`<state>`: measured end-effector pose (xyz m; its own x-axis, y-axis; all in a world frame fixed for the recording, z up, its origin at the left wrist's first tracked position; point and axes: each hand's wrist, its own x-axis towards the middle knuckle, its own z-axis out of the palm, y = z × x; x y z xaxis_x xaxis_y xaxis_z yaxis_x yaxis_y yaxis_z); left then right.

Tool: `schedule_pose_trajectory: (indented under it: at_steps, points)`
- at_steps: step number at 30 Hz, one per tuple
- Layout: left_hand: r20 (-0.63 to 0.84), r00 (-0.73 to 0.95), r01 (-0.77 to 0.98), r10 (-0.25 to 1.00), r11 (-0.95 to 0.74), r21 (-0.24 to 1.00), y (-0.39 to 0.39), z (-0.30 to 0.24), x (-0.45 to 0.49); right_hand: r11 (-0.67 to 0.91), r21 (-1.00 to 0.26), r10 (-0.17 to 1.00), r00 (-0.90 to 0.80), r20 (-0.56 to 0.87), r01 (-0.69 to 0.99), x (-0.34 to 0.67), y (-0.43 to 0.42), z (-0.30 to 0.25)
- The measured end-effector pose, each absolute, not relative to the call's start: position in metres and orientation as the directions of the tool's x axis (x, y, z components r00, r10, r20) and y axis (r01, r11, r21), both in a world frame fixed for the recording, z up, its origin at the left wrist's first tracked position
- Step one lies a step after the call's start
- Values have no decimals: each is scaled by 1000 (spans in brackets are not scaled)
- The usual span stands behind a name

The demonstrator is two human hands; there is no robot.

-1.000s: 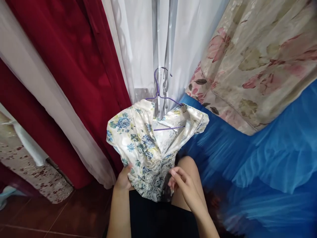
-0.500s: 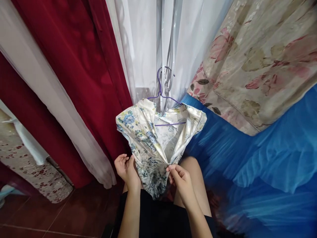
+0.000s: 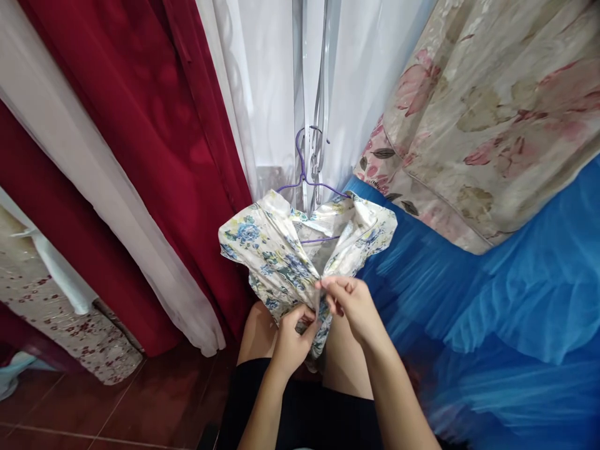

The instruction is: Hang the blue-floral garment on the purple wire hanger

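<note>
A white blouse (image 3: 276, 256) with blue flowers and short cap sleeves hangs on a purple wire hanger (image 3: 303, 169), its neck open in a deep V. At the bottom of the V, my right hand (image 3: 349, 303) pinches what looks like a zipper pull; the fingertips cover it. Lower down, my left hand (image 3: 295, 337) is closed on the front edge of the blouse, its fingers curled into the cloth. The lower part of the blouse hangs between my knees, partly behind the hands.
Dark red cloth (image 3: 178, 156) and white cloth (image 3: 267, 81) hang behind and to the left. Silvery ribbons (image 3: 323, 75) dangle by the hanger hook. On the right are a beige floral cloth (image 3: 473, 150) and blue tulle (image 3: 497, 312). Red tiles (image 3: 154, 400) cover the floor.
My right hand has moved up along the front opening, and the V's lowest point has risen with it. My left hand has shifted from the blouse's left side to its front edge.
</note>
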<state>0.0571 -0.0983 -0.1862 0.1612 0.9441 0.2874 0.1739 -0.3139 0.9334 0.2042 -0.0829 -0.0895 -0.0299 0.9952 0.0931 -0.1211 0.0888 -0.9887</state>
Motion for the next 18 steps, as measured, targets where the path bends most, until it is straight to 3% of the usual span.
schedule_pose_trajectory:
  at_steps: [6, 12, 15, 17, 18]
  points:
    - [243, 164, 298, 956, -283, 912, -105, -190, 58, 253, -944, 961, -59, 270, -212, 194, -15, 0]
    - [224, 262, 326, 939, -305, 895, -87, -173, 37, 317, -922, 945, -6, 327, -222, 190, -11, 13]
    - [414, 196, 348, 889, -458, 818, -61, -122, 22, 361, -920, 929, -26, 369, -152, 190, -23, 3]
    - [619, 35, 335, 784, -593, 732, -44, -77, 18, 385, -916, 919, -43, 391, -111, 191, -30, 1]
    - [687, 33, 346, 726, -653, 674, -36, -54, 20, 398, -912, 913, -52, 404, -103, 191, -32, 2]
